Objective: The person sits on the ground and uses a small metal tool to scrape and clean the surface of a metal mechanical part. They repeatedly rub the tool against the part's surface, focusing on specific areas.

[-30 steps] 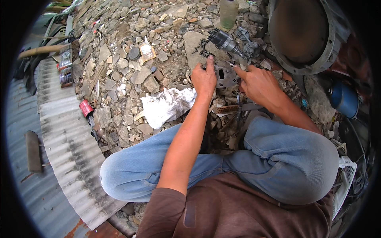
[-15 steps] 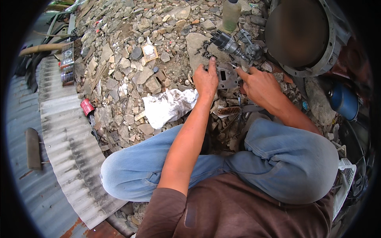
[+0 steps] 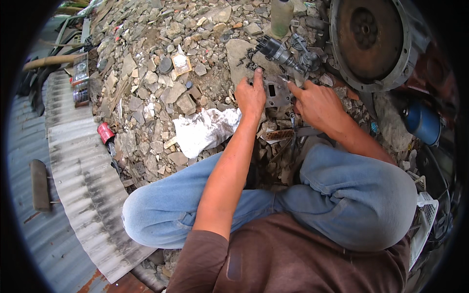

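A grey metal housing (image 3: 279, 94) with a rectangular opening lies between my two hands, just beyond my crossed legs. My left hand (image 3: 250, 96) is closed along its left edge, thumb pointing up and away from me. At its right edge my right hand (image 3: 318, 105) is closed, with the index finger against the upper corner and the other fingers curled under and partly hidden. Beyond the housing a dark cylindrical part with a shaft (image 3: 279, 52) lies beside another grey metal part (image 3: 307, 57). Several small bolts (image 3: 250, 61) rest on a flat stone (image 3: 238, 49).
A stained white cloth (image 3: 202, 131) lies left of my left forearm on stony ground. A wrench (image 3: 293, 137) is near my feet. Farther right are a large round flywheel in its housing (image 3: 404, 63) and a blue canister (image 3: 423, 124). A bottle (image 3: 282, 19) stands at the back.
The whole view has shifted slightly left. Both hands remain at the housing, with only a slight change at the right fingers.
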`<move>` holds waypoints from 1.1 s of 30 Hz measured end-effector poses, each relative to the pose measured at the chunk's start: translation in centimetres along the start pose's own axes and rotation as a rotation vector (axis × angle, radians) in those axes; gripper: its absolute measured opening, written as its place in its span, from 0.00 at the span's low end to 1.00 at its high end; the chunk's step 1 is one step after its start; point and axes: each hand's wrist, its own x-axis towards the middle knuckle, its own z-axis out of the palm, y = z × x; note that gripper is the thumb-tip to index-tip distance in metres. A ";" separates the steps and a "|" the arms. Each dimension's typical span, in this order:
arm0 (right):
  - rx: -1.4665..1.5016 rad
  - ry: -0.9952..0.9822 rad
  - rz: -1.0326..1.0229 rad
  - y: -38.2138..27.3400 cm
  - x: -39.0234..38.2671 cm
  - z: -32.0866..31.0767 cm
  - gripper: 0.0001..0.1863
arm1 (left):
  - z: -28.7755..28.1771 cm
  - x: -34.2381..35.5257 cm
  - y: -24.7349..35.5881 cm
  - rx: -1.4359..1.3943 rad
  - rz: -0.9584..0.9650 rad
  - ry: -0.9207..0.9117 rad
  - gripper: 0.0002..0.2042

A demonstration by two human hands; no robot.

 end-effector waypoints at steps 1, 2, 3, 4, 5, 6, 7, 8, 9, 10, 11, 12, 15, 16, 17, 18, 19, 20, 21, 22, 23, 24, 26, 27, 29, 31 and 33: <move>0.001 -0.022 0.008 0.0 0.1 0.0 0.28 | -0.3 0.0 0.2 -0.013 -0.003 -0.008 0.40; 0.002 -0.014 0.002 -0.1 -0.3 0.3 0.28 | -0.6 -0.2 0.4 -0.027 -0.006 -0.016 0.40; 0.000 0.003 -0.007 -0.1 -0.4 0.5 0.27 | -0.6 -0.1 0.6 -0.002 -0.012 -0.017 0.40; -0.003 0.019 -0.017 0.0 -0.4 0.5 0.27 | -0.6 -0.2 0.6 0.023 -0.018 -0.018 0.40; -0.003 0.018 -0.010 0.0 -0.2 0.3 0.27 | -0.6 -0.1 0.8 0.048 -0.024 -0.019 0.40; -0.001 0.011 -0.002 0.0 -0.2 0.2 0.27 | -0.6 -0.2 0.7 0.032 -0.020 -0.015 0.40; 0.002 0.003 0.007 -0.1 -0.3 0.2 0.27 | -0.5 0.0 0.6 0.017 -0.016 -0.011 0.40; 0.010 -0.009 0.005 -0.1 -0.2 0.3 0.26 | -0.5 0.0 0.5 0.002 -0.012 -0.008 0.40; 0.017 -0.016 0.003 -0.1 0.1 0.2 0.26 | -0.4 0.0 0.5 0.010 -0.006 -0.005 0.39; 0.023 -0.023 0.001 0.0 0.3 0.1 0.26 | -0.5 0.0 0.4 0.017 -0.001 -0.002 0.39; 0.029 -0.018 0.006 0.0 0.1 0.1 0.24 | -0.5 0.1 0.3 0.025 0.005 0.002 0.39; 0.038 -0.015 0.010 -0.3 -0.4 0.1 0.23 | -0.5 -0.1 0.2 0.067 -0.014 -0.007 0.38; 0.046 -0.003 0.014 0.0 1.0 0.6 0.22 | -0.2 0.5 0.2 0.008 -0.007 -0.026 0.38; 0.045 0.002 0.019 0.3 1.5 0.6 0.22 | -0.1 0.2 0.2 0.009 -0.007 -0.027 0.38; 0.108 0.025 0.065 0.6 1.2 0.6 0.23 | 0.0 -0.3 0.1 0.010 -0.007 -0.029 0.38; 0.171 0.051 0.095 0.8 1.2 0.5 0.24 | -0.1 -0.2 -0.3 0.012 -0.008 -0.013 0.38; 0.234 0.077 0.125 0.9 1.2 0.3 0.25 | 0.0 0.2 -0.5 0.027 -0.002 0.004 0.38; 0.232 0.086 0.079 0.9 1.2 0.0 0.24 | 0.0 0.7 -0.8 0.043 0.003 0.021 0.38; 0.230 0.088 0.052 0.9 0.6 -0.1 0.24 | 0.1 0.6 -0.5 0.059 0.006 0.018 0.38; 0.228 0.090 0.025 0.9 0.0 -0.1 0.23 | 0.0 0.5 -0.3 0.053 -0.016 -0.024 0.38; 0.227 0.085 0.032 0.9 -0.8 0.5 0.23 | -0.4 0.3 -0.2 0.048 -0.038 -0.067 0.39; 0.224 0.083 0.029 0.7 -1.5 1.0 0.24 | -0.7 0.3 0.2 0.043 -0.059 -0.099 0.39; 0.222 0.120 0.030 1.1 -1.7 1.7 0.25 | -0.5 0.5 0.4 0.008 -0.039 -0.077 0.40; 0.231 0.114 0.035 1.2 -1.4 1.6 0.25 | -0.3 0.5 0.1 -0.007 -0.029 -0.071 0.41; 0.251 0.102 0.043 1.3 -0.4 1.4 0.24 | -0.1 0.6 -1.2 0.025 -0.012 -0.019 0.41; 0.248 0.119 0.043 1.4 -0.7 1.5 0.26 | -0.1 0.7 -0.1 0.042 -0.017 -0.035 0.42; 0.238 0.124 0.054 1.5 -0.7 2.1 0.26 | -0.6 0.0 0.9 0.051 -0.063 -0.103 0.42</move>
